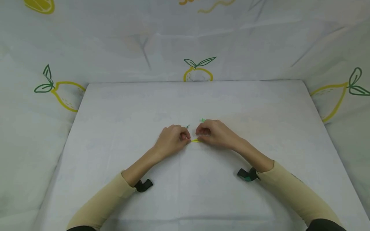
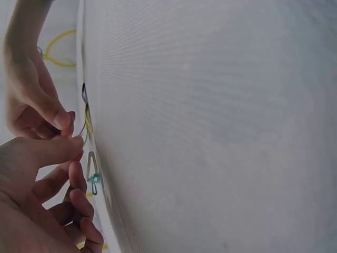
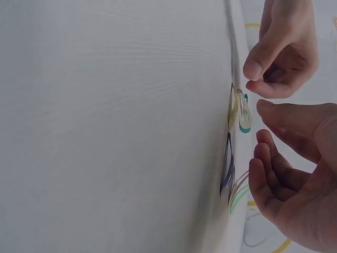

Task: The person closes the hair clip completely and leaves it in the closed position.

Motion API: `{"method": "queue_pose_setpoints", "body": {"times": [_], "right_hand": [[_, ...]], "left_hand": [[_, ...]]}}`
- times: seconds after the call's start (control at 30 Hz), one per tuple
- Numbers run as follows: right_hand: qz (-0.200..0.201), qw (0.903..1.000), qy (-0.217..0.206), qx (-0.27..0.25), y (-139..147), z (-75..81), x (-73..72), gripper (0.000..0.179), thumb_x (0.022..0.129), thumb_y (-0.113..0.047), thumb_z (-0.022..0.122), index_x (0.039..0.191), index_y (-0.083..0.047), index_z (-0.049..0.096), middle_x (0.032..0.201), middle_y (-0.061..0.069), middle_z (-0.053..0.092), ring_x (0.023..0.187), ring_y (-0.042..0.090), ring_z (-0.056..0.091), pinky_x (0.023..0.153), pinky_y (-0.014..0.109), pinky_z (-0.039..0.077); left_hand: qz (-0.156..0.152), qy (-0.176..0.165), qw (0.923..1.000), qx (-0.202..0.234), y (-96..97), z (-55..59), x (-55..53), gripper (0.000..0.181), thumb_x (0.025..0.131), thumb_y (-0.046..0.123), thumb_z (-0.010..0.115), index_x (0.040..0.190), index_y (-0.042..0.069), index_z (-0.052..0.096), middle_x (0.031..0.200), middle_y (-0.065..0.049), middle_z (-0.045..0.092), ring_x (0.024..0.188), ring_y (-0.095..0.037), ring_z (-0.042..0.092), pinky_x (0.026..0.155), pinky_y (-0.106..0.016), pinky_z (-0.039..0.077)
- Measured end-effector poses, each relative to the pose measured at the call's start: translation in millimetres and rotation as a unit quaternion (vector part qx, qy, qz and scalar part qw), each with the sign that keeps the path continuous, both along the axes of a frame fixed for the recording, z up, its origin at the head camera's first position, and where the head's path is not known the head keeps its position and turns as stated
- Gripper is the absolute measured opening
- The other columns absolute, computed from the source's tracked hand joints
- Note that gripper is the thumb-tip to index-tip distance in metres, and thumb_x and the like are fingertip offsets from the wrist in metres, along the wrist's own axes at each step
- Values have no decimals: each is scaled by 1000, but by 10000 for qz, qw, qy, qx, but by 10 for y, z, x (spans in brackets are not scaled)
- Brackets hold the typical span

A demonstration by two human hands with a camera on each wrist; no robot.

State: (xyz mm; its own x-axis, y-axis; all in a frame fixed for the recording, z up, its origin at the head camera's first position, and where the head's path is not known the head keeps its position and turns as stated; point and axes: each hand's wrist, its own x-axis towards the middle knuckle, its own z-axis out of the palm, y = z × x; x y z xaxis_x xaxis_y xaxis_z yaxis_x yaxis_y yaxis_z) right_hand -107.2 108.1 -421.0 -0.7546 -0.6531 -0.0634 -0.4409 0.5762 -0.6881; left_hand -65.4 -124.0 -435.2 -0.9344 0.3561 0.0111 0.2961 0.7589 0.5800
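Several thin coloured loops, like rubber bands, lie close together on the white table. A yellow loop (image 1: 195, 140) shows between the two thumbs in the head view, and the right wrist view puts it just below the fingertips. My left hand (image 1: 172, 139) has its thumb and index fingertip together at its left end. From the other side, my right hand (image 1: 216, 133) brings bent fingers and thumb close to it. I cannot tell whether either hand pinches a strand. A dark loop (image 3: 227, 163) lies near the right hand. A teal-and-pale loop (image 3: 245, 113) sits beyond the yellow one.
Brown and green strands (image 3: 240, 192) arch up behind the dark loop; the head view shows a green bit (image 1: 203, 120) beside the right index finger. White cloth walls (image 1: 115, 48) with lemon prints enclose the table (image 1: 130, 109) at the back and sides. Black wrist mounts (image 1: 143, 185) hang under both sleeves.
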Motion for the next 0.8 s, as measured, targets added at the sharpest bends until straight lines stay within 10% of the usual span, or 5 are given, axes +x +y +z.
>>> {"method": "queue_pose_setpoints", "body": {"times": [0.8], "right_hand": [[130,9988,274,-389,-226,52,-264,13,97,-7,79,110,-7,80,107,5,81,107,28,71,99,47,57]], "left_hand": [[506,-518,9973,133,-185,-8,-72,26,95,26,82,112,9,70,100,-4,73,91,-19,66,82,-38,54]]}}
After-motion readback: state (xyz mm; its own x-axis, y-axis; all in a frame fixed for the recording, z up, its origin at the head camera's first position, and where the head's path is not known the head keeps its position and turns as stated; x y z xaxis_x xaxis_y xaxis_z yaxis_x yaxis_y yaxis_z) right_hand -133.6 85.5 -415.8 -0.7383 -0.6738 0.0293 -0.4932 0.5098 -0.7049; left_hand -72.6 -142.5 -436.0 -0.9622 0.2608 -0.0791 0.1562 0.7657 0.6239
